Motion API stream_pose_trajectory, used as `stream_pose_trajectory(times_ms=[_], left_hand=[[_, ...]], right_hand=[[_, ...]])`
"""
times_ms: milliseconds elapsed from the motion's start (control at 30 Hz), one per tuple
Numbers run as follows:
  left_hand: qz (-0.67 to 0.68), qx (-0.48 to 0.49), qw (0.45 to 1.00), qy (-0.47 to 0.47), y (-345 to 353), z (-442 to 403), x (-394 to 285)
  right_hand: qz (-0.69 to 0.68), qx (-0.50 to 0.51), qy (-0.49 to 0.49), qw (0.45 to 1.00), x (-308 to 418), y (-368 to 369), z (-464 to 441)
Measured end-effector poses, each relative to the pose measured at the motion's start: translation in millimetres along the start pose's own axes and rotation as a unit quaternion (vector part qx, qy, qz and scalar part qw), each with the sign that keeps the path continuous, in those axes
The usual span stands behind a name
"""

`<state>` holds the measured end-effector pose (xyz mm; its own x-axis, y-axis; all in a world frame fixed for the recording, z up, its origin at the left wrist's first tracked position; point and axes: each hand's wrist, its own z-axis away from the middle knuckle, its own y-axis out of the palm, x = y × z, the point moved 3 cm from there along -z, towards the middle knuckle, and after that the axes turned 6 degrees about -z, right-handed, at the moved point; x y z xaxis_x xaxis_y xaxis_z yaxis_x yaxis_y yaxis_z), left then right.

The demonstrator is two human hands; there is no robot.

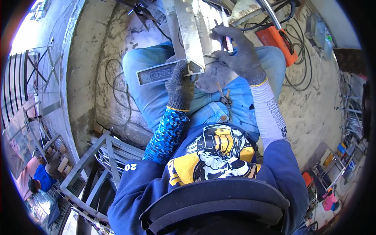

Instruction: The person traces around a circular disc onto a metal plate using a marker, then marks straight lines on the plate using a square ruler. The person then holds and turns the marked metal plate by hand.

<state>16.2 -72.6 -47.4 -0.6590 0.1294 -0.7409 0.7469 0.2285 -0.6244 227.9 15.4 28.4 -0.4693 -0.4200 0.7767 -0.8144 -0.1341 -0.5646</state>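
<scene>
My left hand (180,86), in a dark knit glove, is closed around the corner of a try square (154,73). The square's dark stock points left, and its metal edge lies by a long grey metal bar (190,31) that runs up and away from me. To the right, my right hand (241,55), gloved too, has its fingers closed on a white and red marker (229,44), held upright beside the bar. Part of the bar's far end is washed out by glare. The left fingertips are hidden under the square.
An orange machine (277,45) with a metal handle stands beyond my right knee. Black cables (301,58) loop over the concrete floor (301,105). At lower left stands a grey metal frame (88,168). Another person (45,178) is at the far left.
</scene>
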Motion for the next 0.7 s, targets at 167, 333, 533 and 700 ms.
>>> stream_pose_trajectory(times_ms=[167,333,533,700], left_hand=[[0.003,-0.003,1.0,-0.02,-0.4,-1.8,-5.5],[0.036,-0.004,0.999,-0.038,7.3,-2.1,3.2],[0.182,0.017,0.976,-0.121,14.0,1.3,7.9],[0.663,0.03,0.673,-0.326,25.8,7.0,17.5]], right_hand=[[-0.18,-0.125,0.053,0.974,-3.2,-6.5,1.6],[-0.175,-0.195,0.048,0.964,7.4,-17.4,8.2],[-0.193,-0.186,0.072,0.961,9.8,-14.3,14.7],[-0.176,-0.169,0.056,0.968,12.2,-9.4,12.2]])
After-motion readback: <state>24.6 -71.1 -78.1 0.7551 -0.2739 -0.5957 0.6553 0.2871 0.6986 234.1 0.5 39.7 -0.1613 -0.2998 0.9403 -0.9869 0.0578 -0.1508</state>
